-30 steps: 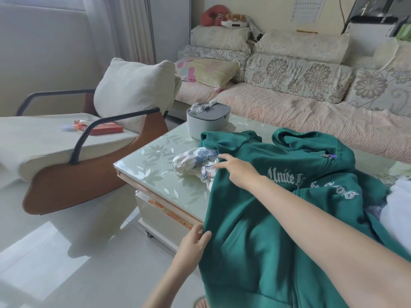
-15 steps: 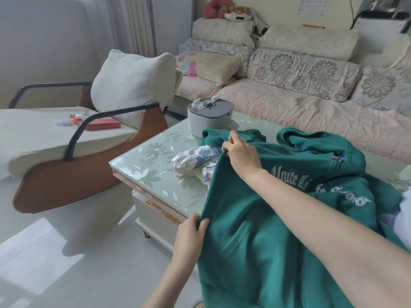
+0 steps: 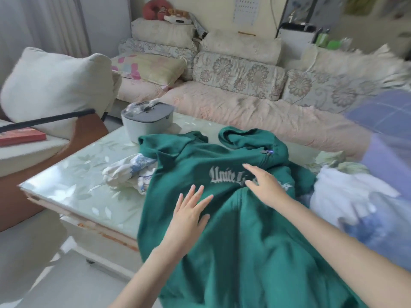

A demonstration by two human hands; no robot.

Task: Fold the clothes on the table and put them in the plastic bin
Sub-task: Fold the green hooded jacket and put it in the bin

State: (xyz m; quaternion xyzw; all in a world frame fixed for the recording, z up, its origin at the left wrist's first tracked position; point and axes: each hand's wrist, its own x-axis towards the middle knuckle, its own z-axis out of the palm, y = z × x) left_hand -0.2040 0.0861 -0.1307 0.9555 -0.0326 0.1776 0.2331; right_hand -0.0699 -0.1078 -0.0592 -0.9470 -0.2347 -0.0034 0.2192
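Under both hands' straight fingers [image 3: 196, 197] lies the green hoodie [image 3: 233, 230].

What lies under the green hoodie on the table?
A crumpled white-and-blue garment pokes out from under the left edge of the green hoodie, on the glass-topped table. How much of it, or anything else, lies beneath is covered.

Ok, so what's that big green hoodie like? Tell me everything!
The green hoodie looks soft and thick, with white old-style lettering across it, a hood at the far end and a small zip pull. It lies spread on the table, its lower part hanging over the near edge. The left hand and right hand lie flat on it.
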